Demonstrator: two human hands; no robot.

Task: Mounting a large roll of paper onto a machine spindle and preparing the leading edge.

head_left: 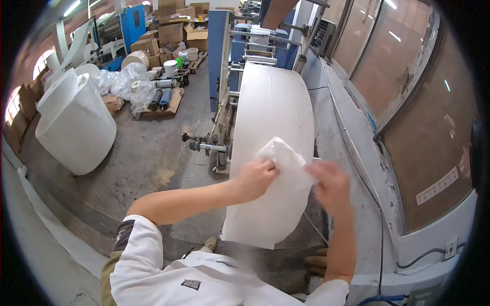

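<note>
Head view: the large white roll (273, 107) is the landmark. A loose white flap (288, 171) is raised over the roll's near part. My left hand (255, 179) is clamped on the flap's left side, above the roll. My right hand (333, 186), motion-blurred, is at the roll's right edge; I cannot tell whether its fingers pinch the flap. A blue panel (218, 61) stands beyond the roll, to its left.
</note>
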